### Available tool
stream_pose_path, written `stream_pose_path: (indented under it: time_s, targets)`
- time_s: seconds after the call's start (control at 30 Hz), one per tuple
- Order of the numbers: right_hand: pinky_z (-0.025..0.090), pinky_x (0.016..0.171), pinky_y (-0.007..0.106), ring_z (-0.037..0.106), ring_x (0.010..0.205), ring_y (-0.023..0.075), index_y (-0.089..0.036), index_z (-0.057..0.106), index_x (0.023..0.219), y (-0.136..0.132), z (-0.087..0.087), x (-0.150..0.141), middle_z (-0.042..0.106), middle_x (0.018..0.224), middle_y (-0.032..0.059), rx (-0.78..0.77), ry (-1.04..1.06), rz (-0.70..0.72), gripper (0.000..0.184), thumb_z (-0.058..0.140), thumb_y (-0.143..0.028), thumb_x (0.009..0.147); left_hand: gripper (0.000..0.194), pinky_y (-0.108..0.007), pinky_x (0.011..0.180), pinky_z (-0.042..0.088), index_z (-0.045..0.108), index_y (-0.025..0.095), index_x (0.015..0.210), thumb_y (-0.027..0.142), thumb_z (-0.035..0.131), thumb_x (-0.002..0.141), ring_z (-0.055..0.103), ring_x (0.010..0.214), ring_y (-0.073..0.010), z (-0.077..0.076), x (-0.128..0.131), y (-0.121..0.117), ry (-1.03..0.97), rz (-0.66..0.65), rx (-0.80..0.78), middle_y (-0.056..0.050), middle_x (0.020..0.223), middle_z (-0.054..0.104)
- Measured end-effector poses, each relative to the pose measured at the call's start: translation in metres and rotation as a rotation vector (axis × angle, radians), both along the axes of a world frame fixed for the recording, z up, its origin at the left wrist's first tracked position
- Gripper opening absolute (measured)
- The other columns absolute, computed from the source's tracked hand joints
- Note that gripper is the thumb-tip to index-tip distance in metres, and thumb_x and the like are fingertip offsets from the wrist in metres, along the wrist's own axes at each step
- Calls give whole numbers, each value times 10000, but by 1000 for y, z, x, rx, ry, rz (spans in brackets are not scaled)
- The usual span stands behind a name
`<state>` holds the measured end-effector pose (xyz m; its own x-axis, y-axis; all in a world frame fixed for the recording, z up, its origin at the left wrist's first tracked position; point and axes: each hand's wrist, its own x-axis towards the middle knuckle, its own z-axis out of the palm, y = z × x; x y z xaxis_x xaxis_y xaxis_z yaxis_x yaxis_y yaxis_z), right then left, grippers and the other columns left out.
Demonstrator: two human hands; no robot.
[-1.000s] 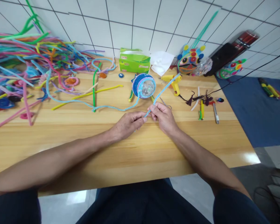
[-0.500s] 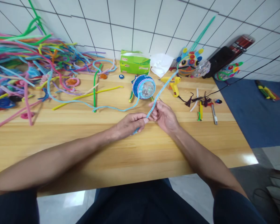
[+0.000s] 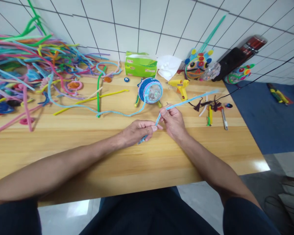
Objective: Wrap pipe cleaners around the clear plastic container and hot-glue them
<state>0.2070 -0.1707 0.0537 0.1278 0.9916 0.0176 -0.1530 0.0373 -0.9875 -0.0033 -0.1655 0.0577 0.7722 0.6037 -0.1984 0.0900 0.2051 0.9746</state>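
A light blue pipe cleaner [image 3: 191, 100] runs between my two hands above the table. My left hand [image 3: 140, 132] pinches it near its lower end, where a short doubled or twisted piece sticks out below the fingers. My right hand [image 3: 172, 120] grips it higher up between thumb and fingers, and its long free end points right, blurred at the tip. Just beyond the hands lies a round body [image 3: 155, 92] wound with blue and purple pipe cleaners, its clear end facing me. A light blue strand [image 3: 120, 113] trails from it to the left.
Many coloured pipe cleaners [image 3: 51, 55] are heaped at the left. A green tissue pack [image 3: 140, 65], a yellow glue gun [image 3: 180, 87], a decorated bottle figure [image 3: 197, 67] and a dark flask [image 3: 235, 58] stand or lie along the back. A pen [image 3: 224, 119] lies at the right.
The pipe cleaner's free end has swung down to the right, from steeply upward to nearly level. My right thumb has closed onto it; my left hand has barely moved.
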Motion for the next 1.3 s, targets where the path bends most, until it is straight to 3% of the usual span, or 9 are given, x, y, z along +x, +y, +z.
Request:
stream_pose_path:
  time_s: [0.1, 0.23, 0.53, 0.73, 0.97, 1.13, 1.3]
  targets:
    - [511, 644, 298, 560, 647, 120, -270, 667, 813, -2, -1, -1, 643, 717, -59, 13, -35, -30, 764, 1052, -916, 675, 681, -219, 571, 385, 844, 149, 1251, 788, 758, 1033, 451, 597, -101, 1, 0, -2, 27, 34, 65, 76, 671, 553]
    - [557, 681, 295, 665, 722, 138, -264, 715, 886, -3, 0, 2, 791, 842, -18, 1, 4, 29, 724, 1057, -879, 714, 686, -230, 567, 372, 806, 143, 1201, 799, 715, 1025, 442, 587, -101, 0, 1, -2, 13, 69, 85, 83, 675, 527]
    - [526, 626, 278, 608, 621, 112, -256, 693, 869, -3, -2, 1, 722, 733, -59, -55, 66, 36, 737, 1096, -843, 679, 549, -235, 608, 392, 600, 213, 811, 680, 593, 1100, 463, 613, -93, -1, -1, 1, 49, 40, 266, 57, 699, 529]
    - [515, 688, 295, 628, 710, 129, -251, 797, 885, -6, -2, 2, 729, 799, -38, -50, 37, 206, 677, 1042, -869, 761, 619, -246, 606, 375, 616, 212, 831, 789, 646, 1054, 440, 612, -99, 0, -1, 1, 50, 63, 192, 61, 683, 523]
    - [475, 642, 279, 560, 611, 106, -244, 834, 841, -1, -6, 8, 659, 655, -61, -7, 4, 87, 696, 1043, -900, 736, 478, -243, 624, 374, 664, 200, 896, 657, 675, 1037, 473, 651, -100, 2, 2, 4, -5, 49, 204, 55, 734, 576]
    - [468, 615, 261, 561, 575, 96, -237, 830, 840, -1, -7, 9, 679, 637, -57, -17, 7, 167, 686, 1033, -887, 765, 446, -247, 601, 354, 656, 203, 856, 594, 626, 1066, 428, 594, -85, -1, 1, 3, -1, 28, 222, 63, 699, 559]
    - [487, 615, 257, 591, 580, 103, -227, 794, 787, -4, -9, 6, 711, 634, -37, -20, -57, 170, 718, 1004, -913, 777, 510, -246, 597, 348, 645, 206, 806, 662, 689, 1029, 428, 586, -86, -2, 0, 4, 60, 7, 186, 56, 676, 557]
